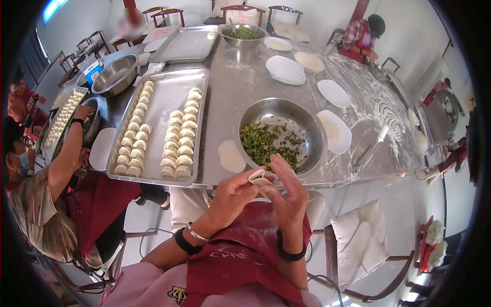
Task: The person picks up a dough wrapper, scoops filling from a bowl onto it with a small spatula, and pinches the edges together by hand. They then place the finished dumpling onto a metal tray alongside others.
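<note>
Between my two hands is a partly folded dumpling [260, 178], its pale wrapper still gaping at the top. My left hand [232, 197] pinches its left side between thumb and fingers. My right hand [289, 192] has its thumb and a finger at the right side, while the other fingers point upward. Just beyond them stands a steel bowl [318, 140] with chopped green and yellow filling [268, 143]. Round dough wrappers [231, 156] lie on the table to the bowl's left. What is inside the dumpling cannot be made out.
A metal tray [158, 117] holds rows of folded dumplings [186, 125]. White plates [285, 69] and another filling bowl [243, 36] stand farther back. Flour covers the steel table's right side [388, 112]. A co-worker's arm [69, 148] is at left; a cushioned chair [360, 245] stands right.
</note>
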{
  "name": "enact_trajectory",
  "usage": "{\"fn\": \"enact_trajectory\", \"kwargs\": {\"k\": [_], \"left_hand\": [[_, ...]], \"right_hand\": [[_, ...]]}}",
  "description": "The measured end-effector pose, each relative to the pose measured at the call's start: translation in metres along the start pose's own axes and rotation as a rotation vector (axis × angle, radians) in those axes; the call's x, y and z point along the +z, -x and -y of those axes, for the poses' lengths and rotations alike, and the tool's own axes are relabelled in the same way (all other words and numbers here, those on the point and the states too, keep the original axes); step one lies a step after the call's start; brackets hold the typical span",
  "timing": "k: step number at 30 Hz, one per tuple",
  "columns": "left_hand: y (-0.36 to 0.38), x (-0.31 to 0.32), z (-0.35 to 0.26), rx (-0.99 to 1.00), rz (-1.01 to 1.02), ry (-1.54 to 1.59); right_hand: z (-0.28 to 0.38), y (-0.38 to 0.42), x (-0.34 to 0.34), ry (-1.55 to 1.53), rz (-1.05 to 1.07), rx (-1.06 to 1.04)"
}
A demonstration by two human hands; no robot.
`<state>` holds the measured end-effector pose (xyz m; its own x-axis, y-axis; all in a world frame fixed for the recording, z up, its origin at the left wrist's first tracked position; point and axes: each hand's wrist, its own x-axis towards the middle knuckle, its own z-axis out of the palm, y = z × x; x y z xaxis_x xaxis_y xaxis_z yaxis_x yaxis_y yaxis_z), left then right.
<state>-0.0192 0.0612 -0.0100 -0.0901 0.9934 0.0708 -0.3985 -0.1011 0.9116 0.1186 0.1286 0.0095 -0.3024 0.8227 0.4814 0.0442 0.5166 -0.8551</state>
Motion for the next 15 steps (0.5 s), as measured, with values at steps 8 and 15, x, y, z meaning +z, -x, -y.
{"fn": "enact_trajectory", "kwargs": {"k": [8,15], "left_hand": [[-0.001,0.003,-0.004,-0.063,0.024,-0.092],[-0.006,0.001,-0.012,-0.085,0.153,-0.327]], "right_hand": [[-0.009,0.003,0.002,0.077,0.055,-0.107],[-0.015,0.003,-0.002,0.166,0.057,-0.252]]}}
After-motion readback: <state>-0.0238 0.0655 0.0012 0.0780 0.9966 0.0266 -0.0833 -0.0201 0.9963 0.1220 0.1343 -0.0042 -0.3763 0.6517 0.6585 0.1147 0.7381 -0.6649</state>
